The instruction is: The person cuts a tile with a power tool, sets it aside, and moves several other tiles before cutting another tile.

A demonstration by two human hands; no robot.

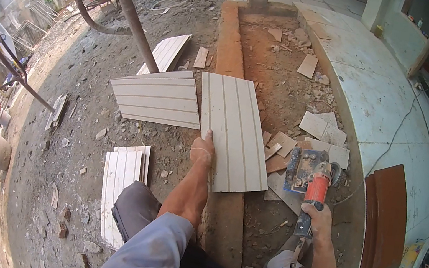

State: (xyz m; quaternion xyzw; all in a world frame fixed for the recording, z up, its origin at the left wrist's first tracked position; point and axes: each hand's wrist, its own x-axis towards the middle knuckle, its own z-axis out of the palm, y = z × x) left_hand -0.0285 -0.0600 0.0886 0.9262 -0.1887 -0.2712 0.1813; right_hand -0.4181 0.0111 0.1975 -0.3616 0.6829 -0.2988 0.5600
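Close by the knees, the left hand [202, 152] clamps a ribbed tile's [234, 131] near-left edge. At 3 o'clock the right hand [318, 215] grips a red grinder [313, 175]. Stacked tiles [121, 175] lie at 8 o'clock, with offcuts [325, 128] at 1 and a second tile [156, 95] at 11.

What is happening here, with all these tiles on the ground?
A person is at work on a dusty building site. The left hand grips the near edge of a long grooved tile that lies over a reddish curb. The right hand holds a red power cutter to the right of that tile, apart from it. More grooved tiles and broken offcuts lie around.
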